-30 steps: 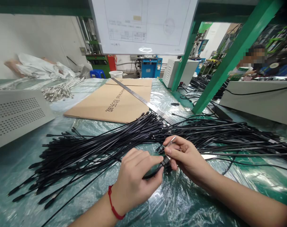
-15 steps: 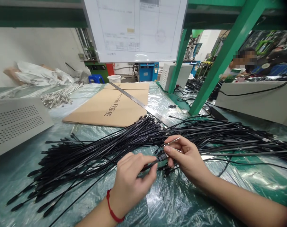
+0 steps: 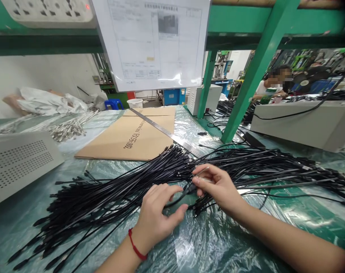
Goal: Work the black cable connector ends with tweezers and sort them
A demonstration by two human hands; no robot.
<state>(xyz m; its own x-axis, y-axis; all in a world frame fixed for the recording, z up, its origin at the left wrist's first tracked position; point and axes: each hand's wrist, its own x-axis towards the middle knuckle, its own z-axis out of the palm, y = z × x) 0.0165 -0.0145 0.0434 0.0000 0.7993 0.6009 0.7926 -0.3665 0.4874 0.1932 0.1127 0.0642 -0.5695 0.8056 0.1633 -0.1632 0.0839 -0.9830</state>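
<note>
My left hand (image 3: 159,212), with a red cord bracelet (image 3: 137,245) on its wrist, is open beside a black cable (image 3: 178,199). Its thumb and index finger are spread, with the cable passing between or just behind them. My right hand (image 3: 220,187) is closed on the thick plug end (image 3: 192,188) of that cable. Thin metal prongs, which look like tweezers (image 3: 204,171), also stick out of the right fingers. A large bundle of black cables (image 3: 112,187) lies to the left, and a second bundle (image 3: 263,163) spreads behind the right hand.
Green plastic-covered table (image 3: 218,242). Behind the cables lie a flat cardboard sheet (image 3: 149,140) and a steel ruler (image 3: 167,132). A perforated grey box (image 3: 24,163) stands left; a green post (image 3: 246,83) and a grey box (image 3: 294,125) stand right. A person (image 3: 270,85) sits beyond.
My left thumb and index finger have parted from their pinch on the cable. The right hand keeps its hold on the plug end. The view has tilted up and shifted slightly right.
</note>
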